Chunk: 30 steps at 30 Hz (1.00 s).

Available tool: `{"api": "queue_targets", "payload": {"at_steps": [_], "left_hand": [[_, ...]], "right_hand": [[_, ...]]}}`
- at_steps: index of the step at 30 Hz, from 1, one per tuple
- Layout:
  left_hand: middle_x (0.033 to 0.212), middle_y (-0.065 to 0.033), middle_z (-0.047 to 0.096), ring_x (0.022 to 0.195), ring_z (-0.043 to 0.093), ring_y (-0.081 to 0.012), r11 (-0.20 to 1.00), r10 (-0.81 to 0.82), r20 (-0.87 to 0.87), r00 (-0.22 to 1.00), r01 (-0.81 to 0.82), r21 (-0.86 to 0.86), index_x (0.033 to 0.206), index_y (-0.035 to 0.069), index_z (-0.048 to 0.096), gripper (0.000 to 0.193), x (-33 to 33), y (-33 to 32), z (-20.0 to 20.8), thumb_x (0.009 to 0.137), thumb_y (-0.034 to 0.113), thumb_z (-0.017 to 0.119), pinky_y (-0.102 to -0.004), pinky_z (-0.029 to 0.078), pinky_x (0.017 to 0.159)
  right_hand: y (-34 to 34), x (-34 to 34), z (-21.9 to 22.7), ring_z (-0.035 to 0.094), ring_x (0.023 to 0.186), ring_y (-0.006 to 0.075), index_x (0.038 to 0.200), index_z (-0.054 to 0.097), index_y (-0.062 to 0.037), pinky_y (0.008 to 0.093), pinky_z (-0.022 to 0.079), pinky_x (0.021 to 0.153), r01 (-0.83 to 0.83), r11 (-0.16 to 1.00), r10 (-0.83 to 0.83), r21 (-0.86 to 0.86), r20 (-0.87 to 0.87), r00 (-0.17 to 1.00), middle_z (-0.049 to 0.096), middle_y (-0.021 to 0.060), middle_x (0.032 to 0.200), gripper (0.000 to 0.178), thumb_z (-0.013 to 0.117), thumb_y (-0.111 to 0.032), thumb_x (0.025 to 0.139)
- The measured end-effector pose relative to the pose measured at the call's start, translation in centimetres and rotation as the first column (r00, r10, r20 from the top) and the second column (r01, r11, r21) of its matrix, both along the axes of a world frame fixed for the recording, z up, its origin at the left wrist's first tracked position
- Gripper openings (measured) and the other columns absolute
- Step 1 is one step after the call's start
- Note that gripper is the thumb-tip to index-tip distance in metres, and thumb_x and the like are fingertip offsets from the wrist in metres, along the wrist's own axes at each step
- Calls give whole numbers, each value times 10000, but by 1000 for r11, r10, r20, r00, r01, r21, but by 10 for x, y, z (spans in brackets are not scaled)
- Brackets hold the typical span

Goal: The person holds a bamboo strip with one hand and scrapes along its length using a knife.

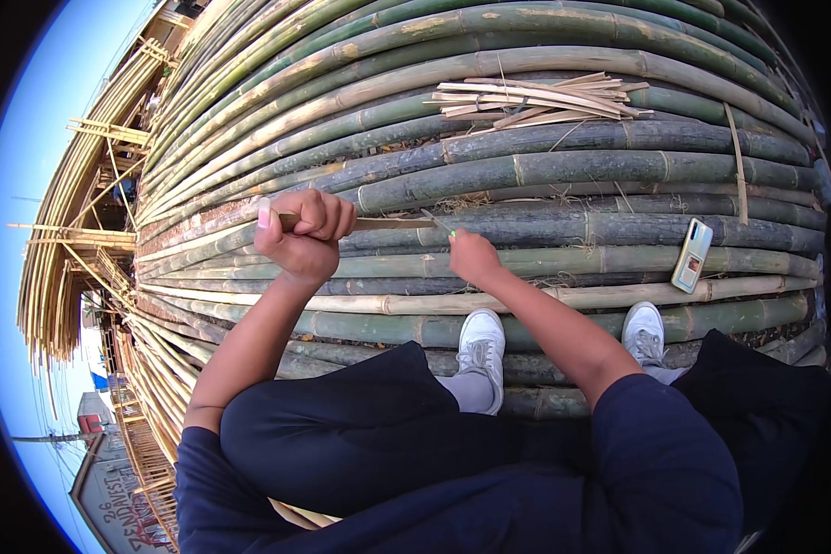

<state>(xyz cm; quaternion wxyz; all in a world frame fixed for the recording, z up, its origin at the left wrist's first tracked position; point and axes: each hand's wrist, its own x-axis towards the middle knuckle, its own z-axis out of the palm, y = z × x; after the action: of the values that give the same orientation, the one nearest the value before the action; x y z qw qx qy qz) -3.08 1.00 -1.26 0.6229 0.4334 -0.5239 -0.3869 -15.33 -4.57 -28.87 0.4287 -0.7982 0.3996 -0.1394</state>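
Left hand (307,235): curls tight around a bamboo strip (386,223), near its left end.
Right hand (475,257): closes around a knife (438,221), its handle mostly hidden by the fingers.
Bamboo strip: stretches left to right between the hands, long axis roughly along the bamboo poles (619,258) below; the left hand is nearer, gripping it, while the knife sits by its right end, contact unclear.
Surroundings: loose strips (540,97) lie heaped on the poles beyond, a phone (693,251) to the right.
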Motion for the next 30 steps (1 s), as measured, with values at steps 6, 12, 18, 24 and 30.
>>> {"api": "queue_targets", "payload": {"at_steps": [6, 12, 18, 24, 30], "left_hand": [[449, 32, 164, 411, 111, -107, 999, 23, -74, 997, -26, -38, 520, 138, 205, 580, 0, -3, -1, 804, 626, 337, -282, 132, 408], [439, 31, 181, 394, 131, -114, 999, -39, 7, 999, 39, 12, 526, 159, 209, 537, -5, -3, 1, 777, 601, 383, -293, 147, 418], [437, 29, 184, 391, 139, -113, 1000, 21, -51, 998, -22, -15, 530, 157, 214, 526, 7, 4, 0, 776, 587, 389, -289, 144, 414], [436, 31, 190, 390, 147, -112, 999, -50, -51, 997, 49, -12, 528, 158, 230, 513, 1, -2, -1, 769, 576, 404, -291, 151, 415], [453, 35, 173, 409, 118, -103, 999, 22, -68, 997, -25, -35, 521, 143, 212, 569, 13, 9, -2, 789, 623, 358, -283, 130, 413]], "right_hand": [[6, 9, 27, 620, 769, 399, 913, 539, 33, 486, 489, 679, -27, 1000, 26, 13, 81, 996, 626, 242, 808, 187, 477, -141, 879], [-27, -7, -1, 612, 795, 396, 910, 566, 11, 472, 483, 694, -112, 993, 117, 46, -131, 984, 626, 243, 857, 173, 486, -136, 865], [-5, 6, 73, 580, 688, 449, 811, 527, 8, 499, 461, 624, -42, 999, 35, 11, 347, 937, 602, 254, 732, 201, 471, -172, 880], [-17, 8, 16, 542, 657, 470, 793, 488, 28, 528, 417, 600, 15, 998, -27, 55, 232, 972, 558, 281, 671, 222, 468, -170, 891], [2, 10, 89, 618, 747, 389, 928, 541, 19, 461, 495, 628, -119, 983, 152, -137, 265, 952, 623, 241, 766, 208, 509, -174, 858]]}}
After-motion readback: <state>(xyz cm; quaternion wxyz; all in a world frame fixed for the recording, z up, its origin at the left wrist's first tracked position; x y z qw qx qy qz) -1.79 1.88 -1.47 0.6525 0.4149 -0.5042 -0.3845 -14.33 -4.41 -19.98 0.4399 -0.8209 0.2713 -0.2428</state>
